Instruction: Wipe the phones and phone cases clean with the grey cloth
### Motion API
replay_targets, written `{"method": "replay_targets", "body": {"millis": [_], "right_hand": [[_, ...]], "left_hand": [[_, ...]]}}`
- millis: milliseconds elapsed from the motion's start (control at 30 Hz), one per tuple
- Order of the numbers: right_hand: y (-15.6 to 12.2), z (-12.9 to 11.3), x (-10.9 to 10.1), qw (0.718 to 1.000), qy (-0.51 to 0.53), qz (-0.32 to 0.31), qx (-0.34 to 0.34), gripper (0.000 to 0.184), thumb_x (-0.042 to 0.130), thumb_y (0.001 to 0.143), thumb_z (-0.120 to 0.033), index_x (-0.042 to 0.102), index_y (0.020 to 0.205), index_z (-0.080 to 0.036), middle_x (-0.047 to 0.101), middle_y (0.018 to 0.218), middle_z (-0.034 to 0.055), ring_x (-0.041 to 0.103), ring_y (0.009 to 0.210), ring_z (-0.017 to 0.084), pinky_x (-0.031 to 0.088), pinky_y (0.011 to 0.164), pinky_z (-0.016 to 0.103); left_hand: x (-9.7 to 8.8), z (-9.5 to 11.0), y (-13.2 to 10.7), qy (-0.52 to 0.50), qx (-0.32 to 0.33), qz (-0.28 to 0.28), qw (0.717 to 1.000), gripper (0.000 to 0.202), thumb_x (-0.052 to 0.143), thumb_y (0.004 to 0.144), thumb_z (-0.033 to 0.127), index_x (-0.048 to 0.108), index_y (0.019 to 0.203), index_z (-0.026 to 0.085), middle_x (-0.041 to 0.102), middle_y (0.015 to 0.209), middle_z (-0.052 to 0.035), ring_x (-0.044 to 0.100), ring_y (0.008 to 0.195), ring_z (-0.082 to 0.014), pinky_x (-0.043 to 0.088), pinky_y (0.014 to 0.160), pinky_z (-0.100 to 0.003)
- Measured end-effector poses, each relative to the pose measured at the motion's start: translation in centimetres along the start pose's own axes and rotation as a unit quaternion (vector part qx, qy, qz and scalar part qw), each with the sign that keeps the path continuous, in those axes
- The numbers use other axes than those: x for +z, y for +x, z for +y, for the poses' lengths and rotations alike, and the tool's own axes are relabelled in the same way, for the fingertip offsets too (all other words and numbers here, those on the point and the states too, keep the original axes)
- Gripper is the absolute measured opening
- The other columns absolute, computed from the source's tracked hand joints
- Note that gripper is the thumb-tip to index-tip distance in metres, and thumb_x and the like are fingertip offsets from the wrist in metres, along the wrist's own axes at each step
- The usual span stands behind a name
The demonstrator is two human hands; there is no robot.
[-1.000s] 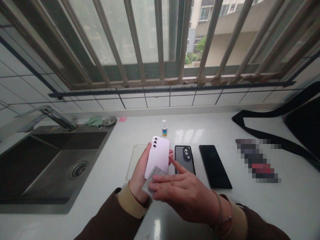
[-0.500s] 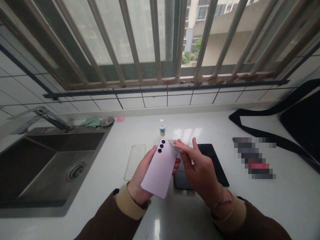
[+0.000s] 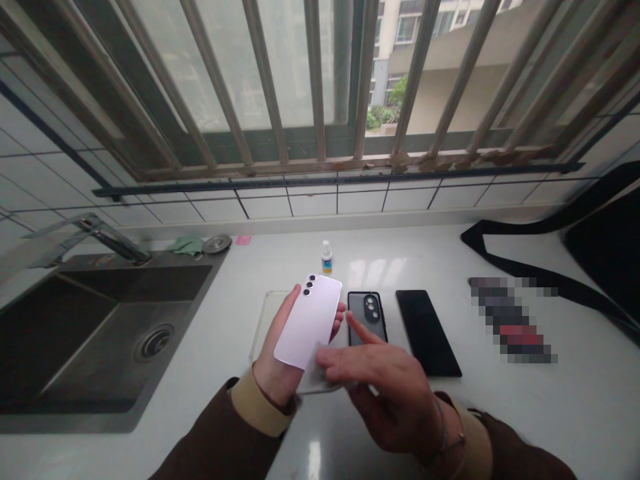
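Note:
My left hand (image 3: 280, 353) grips a pale lilac phone (image 3: 310, 319) by its edges, back side up, with three camera lenses at the top. My right hand (image 3: 380, 387) presses a small grey wipe (image 3: 316, 375) against the phone's lower end with its fingers laid together. Both hands hover just above the white counter (image 3: 500, 413). Under the lilac phone a clear phone case (image 3: 265, 313) lies flat. Right of my hands lie a dark case with a camera cut-out (image 3: 369, 313) and a black phone (image 3: 427, 331).
A small white dropper bottle (image 3: 327, 257) stands behind the phones. A dark sink (image 3: 75, 333) with a tap (image 3: 100, 235) fills the left. A green cloth (image 3: 185, 246) and a drain plug (image 3: 217, 244) sit behind it. A black bag strap (image 3: 530, 267) crosses the right.
My right hand slid with the wipe from the phone's bottom up to its camera end, then back down to the bottom. The phone tilted in my left hand meanwhile.

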State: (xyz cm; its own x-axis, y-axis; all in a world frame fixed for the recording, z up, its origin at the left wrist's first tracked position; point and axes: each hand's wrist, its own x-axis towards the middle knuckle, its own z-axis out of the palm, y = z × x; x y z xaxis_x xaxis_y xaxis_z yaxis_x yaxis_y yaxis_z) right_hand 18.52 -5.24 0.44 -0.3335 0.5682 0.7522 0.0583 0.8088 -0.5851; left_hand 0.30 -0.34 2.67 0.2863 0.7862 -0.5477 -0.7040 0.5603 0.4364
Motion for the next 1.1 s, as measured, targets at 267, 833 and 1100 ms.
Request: {"method": "replay_targets", "body": {"millis": [267, 833, 1100], "right_hand": [[0.3, 1.9, -1.6, 0.937, -0.102, 0.257, 0.214, 0.029, 0.054, 0.111, -0.024, 0.076, 0.13, -0.028, 0.078, 0.137, 0.0053, 0.066, 0.141, 0.029, 0.048, 0.126, 0.061], [1.1, 3.5, -2.7, 0.969, -0.165, 0.116, 0.142, 0.036, 0.06, 0.106, -0.017, 0.075, 0.137, -0.026, 0.077, 0.139, 0.0068, 0.074, 0.131, 0.026, 0.058, 0.119, 0.05], [1.0, 3.3, -2.0, 0.985, -0.168, -0.021, 0.025, 0.04, 0.062, 0.1, -0.009, 0.074, 0.135, -0.024, 0.081, 0.132, 0.0072, 0.076, 0.128, 0.025, 0.059, 0.118, 0.05]], "left_hand": [[-1.1, -0.6, 0.0, 0.079, -0.23, -0.149, 0.958, 0.076, 0.047, 0.105, 0.065, 0.071, 0.126, -0.005, 0.08, 0.093, -0.0276, 0.08, 0.075, -0.0289, 0.063, 0.068, -0.032], [-1.3, -1.2, -0.3, 0.089, -0.217, -0.179, 0.955, 0.062, 0.057, 0.103, 0.058, 0.074, 0.123, 0.002, 0.08, 0.097, -0.0253, 0.08, 0.079, -0.0277, 0.062, 0.075, -0.032], [-1.2, -0.3, 1.0, -0.021, -0.08, -0.076, 0.994, 0.046, 0.055, 0.109, 0.041, 0.067, 0.137, 0.008, 0.083, 0.1, -0.0167, 0.081, 0.078, -0.0263, 0.067, 0.073, -0.036]]}}
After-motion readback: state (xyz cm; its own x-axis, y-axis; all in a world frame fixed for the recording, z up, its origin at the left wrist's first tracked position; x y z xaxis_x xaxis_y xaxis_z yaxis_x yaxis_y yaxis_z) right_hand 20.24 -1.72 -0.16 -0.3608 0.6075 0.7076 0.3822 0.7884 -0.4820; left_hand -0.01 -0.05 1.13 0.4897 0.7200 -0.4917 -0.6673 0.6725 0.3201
